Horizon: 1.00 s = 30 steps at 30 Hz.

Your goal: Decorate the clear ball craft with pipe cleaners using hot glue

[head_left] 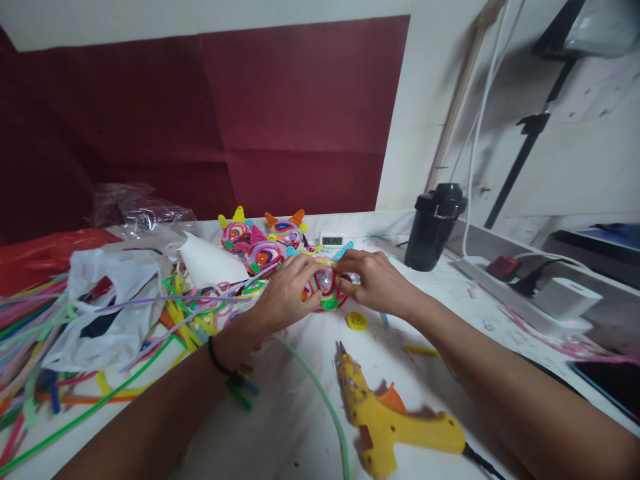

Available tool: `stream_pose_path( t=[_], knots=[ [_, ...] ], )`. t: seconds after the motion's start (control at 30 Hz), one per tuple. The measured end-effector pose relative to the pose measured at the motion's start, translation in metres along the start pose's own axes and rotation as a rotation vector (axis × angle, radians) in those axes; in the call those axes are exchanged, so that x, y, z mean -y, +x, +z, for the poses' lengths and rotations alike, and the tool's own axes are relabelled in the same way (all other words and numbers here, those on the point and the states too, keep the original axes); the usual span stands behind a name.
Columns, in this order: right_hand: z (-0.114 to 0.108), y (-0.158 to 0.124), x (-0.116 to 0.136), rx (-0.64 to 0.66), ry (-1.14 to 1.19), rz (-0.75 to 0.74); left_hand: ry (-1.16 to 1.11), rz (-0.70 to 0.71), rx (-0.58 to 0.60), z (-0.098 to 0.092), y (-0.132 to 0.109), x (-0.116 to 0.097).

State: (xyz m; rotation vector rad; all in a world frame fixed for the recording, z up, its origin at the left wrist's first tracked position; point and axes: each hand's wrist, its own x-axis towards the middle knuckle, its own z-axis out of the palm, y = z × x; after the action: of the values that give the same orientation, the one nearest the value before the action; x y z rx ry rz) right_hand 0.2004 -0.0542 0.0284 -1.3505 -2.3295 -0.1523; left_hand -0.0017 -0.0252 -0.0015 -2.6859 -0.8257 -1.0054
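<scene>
Between my hands is a round, colourful pipe-cleaner animal face (329, 283) with blue ears and a green patch low on its front. My left hand (290, 287) grips its left side, fingers curled over the edge. On its right side, my right hand (373, 280) is closed with thumb and fingertips against the surface; any small part in the pinch is hidden. Just below lies a yellow coiled disc (357, 321). A yellow hot glue gun (380, 417) with an orange trigger rests on its side nearer me, its nozzle pointing away.
Similar pipe-cleaner faces (265, 257) stand behind my left hand, beside a small digital clock (332, 241). Loose pipe cleaners (40, 333) and a white plastic bag (107, 287) crowd the left. A black bottle (434, 227) and a power strip (530, 303) are at right.
</scene>
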Motion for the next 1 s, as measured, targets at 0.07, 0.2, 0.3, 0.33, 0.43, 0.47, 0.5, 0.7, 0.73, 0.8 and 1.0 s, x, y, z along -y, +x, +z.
stream_pose_path(
  t=[0.07, 0.2, 0.3, 0.33, 0.43, 0.47, 0.5, 0.7, 0.73, 0.8, 1.0],
  knots=[
    [0.0005, 0.0008, -0.0030, -0.005, 0.026, -0.002, -0.002, 0.004, -0.004, -0.0005, -0.0001, -0.0002],
    [0.0041, 0.0029, -0.0059, -0.022, 0.062, 0.006, -0.001, 0.004, -0.009, -0.0014, 0.0000, -0.0013],
    [0.0064, 0.0040, -0.0060, -0.040, 0.067, 0.021, 0.010, -0.001, -0.009, -0.0013, 0.0001, -0.0024],
    [0.0069, 0.0042, -0.0059, -0.044, 0.066, 0.025, 0.013, 0.000, -0.012, -0.0012, 0.0001, -0.0028],
    [0.0072, 0.0042, -0.0054, -0.047, 0.065, 0.032, 0.017, 0.008, -0.020, -0.0009, 0.0001, -0.0036],
    [0.0071, 0.0041, -0.0052, -0.047, 0.064, 0.033, 0.015, 0.011, -0.024, -0.0009, 0.0001, -0.0037],
    [0.0069, 0.0041, -0.0050, -0.049, 0.062, 0.033, 0.010, 0.014, -0.027, -0.0010, 0.0001, -0.0039],
    [0.0066, 0.0040, -0.0040, -0.060, 0.053, 0.024, -0.048, -0.027, -0.039, -0.0001, -0.0009, -0.0032],
    [0.0067, 0.0040, -0.0039, -0.060, 0.052, 0.020, -0.052, -0.038, -0.041, 0.0004, -0.0012, -0.0027],
    [0.0071, 0.0038, -0.0037, -0.063, 0.050, 0.014, -0.057, -0.050, -0.045, 0.0013, -0.0018, -0.0016],
    [0.0071, 0.0032, -0.0037, -0.076, 0.050, 0.014, -0.049, -0.048, -0.061, 0.0011, -0.0030, 0.0007]
  ],
)
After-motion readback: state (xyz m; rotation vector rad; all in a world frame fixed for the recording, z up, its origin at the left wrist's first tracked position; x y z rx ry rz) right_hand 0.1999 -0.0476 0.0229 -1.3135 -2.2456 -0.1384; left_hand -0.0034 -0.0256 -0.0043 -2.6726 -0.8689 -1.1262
